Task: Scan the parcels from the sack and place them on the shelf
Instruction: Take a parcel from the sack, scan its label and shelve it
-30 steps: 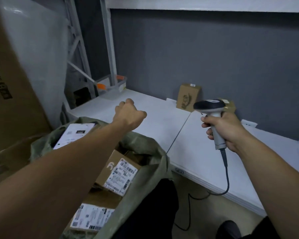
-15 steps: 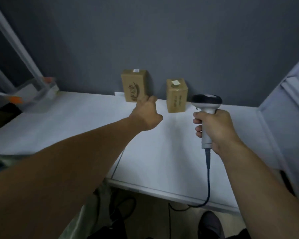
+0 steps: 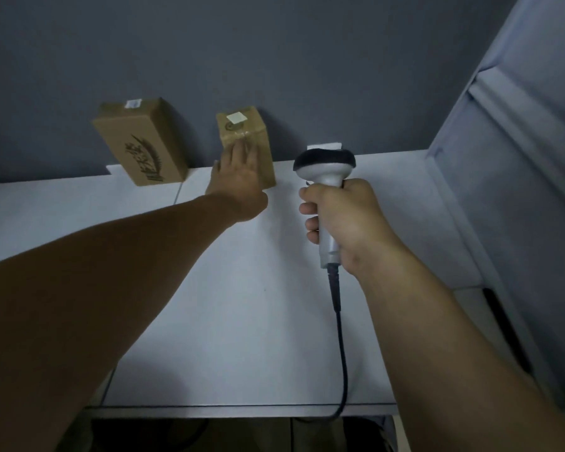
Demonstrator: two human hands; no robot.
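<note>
Two brown cardboard parcels stand upright against the grey wall at the back of the white shelf (image 3: 242,321). The left parcel (image 3: 141,141) has black lettering on its front. On the right parcel (image 3: 242,125), which has a small white sticker on top, my left hand (image 3: 238,181) lies flat against the front face with its fingers extended. To the right of that parcel, my right hand (image 3: 346,220) grips the handle of a grey and black barcode scanner (image 3: 323,164), held upright above the shelf. The sack is out of view.
The scanner's black cable (image 3: 341,353) hangs over the shelf's front edge. A grey-white side panel (image 3: 519,158) closes the shelf on the right. A small white tab (image 3: 325,146) sticks up at the back edge behind the scanner.
The view has swung right, away from the sack, to the two parcels. My left hand has gone from a loose fist to flat fingers on the right parcel. The scanner stays in my right hand.
</note>
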